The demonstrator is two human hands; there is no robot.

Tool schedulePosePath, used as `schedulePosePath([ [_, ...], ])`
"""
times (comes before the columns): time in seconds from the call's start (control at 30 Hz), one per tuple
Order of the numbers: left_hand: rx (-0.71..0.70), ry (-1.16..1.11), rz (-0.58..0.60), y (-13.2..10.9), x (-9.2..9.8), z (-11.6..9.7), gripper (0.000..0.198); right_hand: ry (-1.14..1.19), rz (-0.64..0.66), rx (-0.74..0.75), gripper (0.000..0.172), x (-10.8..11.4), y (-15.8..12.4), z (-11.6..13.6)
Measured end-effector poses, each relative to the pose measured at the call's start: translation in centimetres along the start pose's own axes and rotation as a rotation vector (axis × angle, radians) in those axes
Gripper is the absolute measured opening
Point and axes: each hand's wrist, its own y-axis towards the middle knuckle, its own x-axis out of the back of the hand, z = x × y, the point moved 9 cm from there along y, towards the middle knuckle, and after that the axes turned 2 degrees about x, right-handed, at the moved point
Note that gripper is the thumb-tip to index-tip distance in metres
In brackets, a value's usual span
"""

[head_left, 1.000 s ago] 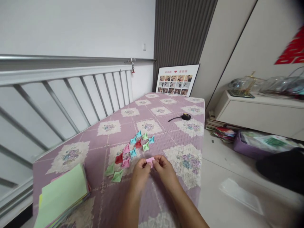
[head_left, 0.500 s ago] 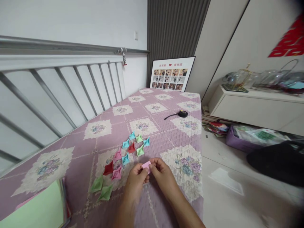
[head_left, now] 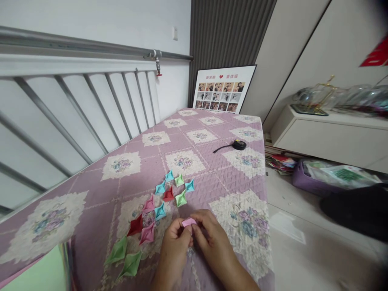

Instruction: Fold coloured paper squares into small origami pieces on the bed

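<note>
Both my hands meet over the purple quilted bed cover, pinching a small folded pink paper between their fingertips. My left hand grips its left side and my right hand its right side, fingers curled. Just beyond them lie several folded paper shapes in blue, green, red and pink, spread in a loose row toward the left front.
A stack of green paper sheets sits at the lower left. A black tape measure lies farther up the bed. A white rail runs along the left, a photo board leans at the far end, and floor clutter lies to the right.
The view has shifted, so the green paper stack has slid mostly out of frame. My hands keep working the pink paper, now slightly lower in view.
</note>
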Motion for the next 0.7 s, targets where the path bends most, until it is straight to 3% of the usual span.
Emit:
schedulePosePath([
  [0.37, -0.001, 0.018, 0.013, -0.33, -0.26, -0.11, 0.022, 0.109, 0.011, -0.075, 0.013, 0.46, -0.53, -0.01],
  [0.57, 0.072, -0.186, -0.016, -0.33, -0.57, 0.04, 0.034, 0.116, 0.043, -0.039, 0.016, 0.66, -0.55, 0.66],
  [0.7, 0.081, -0.233, -0.010, -0.63, -0.71, -0.19, 0.032, 0.127, 0.052, -0.038, 0.017, 0.74, -0.49, 0.59],
])
